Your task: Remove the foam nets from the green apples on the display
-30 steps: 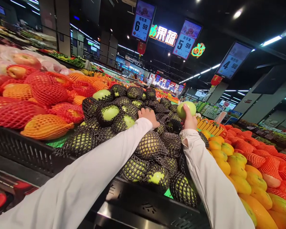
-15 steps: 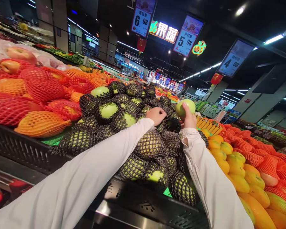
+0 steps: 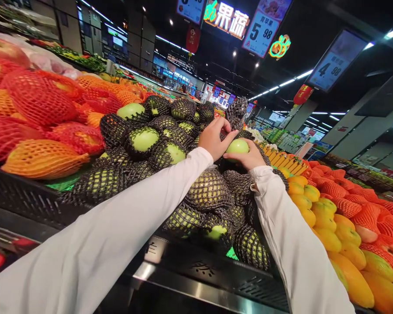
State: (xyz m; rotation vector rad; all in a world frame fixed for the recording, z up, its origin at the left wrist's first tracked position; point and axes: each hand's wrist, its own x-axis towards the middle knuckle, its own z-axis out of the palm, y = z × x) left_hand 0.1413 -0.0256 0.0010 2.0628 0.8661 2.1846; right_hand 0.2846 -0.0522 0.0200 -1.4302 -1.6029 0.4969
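Note:
My right hand (image 3: 250, 157) is closed around a bare green apple (image 3: 237, 147), its fingers curled over the far side. Close beside it my left hand (image 3: 214, 137) pinches the lower end of a black foam net sleeve (image 3: 237, 112), which stands up above the fruit just behind the apple. Whether the sleeve touches the apple is hidden by my fingers. Both hands are over a heap of green apples in black nets (image 3: 208, 192), some with bare tops showing.
A black crate (image 3: 196, 261) holds the heap. Left of it lie fruits in red and orange foam nets (image 3: 46, 100). On the right are yellow mangoes (image 3: 330, 231) and fruits in red nets (image 3: 350, 187). Price signs (image 3: 265, 28) hang overhead.
My right hand has brought the apple left and slightly down, close to my left hand. A black foam net sleeve now rises at my left fingers. The view has shifted a little.

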